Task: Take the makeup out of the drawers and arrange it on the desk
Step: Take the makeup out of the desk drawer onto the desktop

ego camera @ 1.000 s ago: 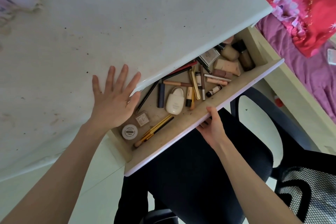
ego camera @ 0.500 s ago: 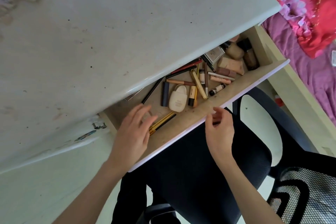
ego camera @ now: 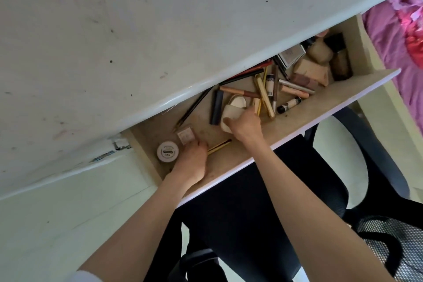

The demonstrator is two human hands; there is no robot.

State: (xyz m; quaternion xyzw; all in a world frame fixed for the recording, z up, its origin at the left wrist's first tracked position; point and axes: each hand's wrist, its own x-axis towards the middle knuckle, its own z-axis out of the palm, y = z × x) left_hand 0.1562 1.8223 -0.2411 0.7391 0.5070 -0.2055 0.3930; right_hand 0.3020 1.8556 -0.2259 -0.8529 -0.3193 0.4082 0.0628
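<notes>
1. We see the pulled-out beige wooden drawer (ego camera: 297, 119) under the white tabletop (ego camera: 160, 30), with the makeup lying inside it.
2. Our right hand (ego camera: 246, 125) curls around the cream oval compact case (ego camera: 235, 107) mid-drawer.
3. Our left hand (ego camera: 193, 158) reaches down onto the small pink square compact (ego camera: 185, 135); we cannot tell whether it grips.
4. Just beside it sits a white round jar (ego camera: 167, 151); its lid print is too small to read.
5. A slim white tube (ego camera: 270, 86) shows dark lettering, not legible.
</notes>
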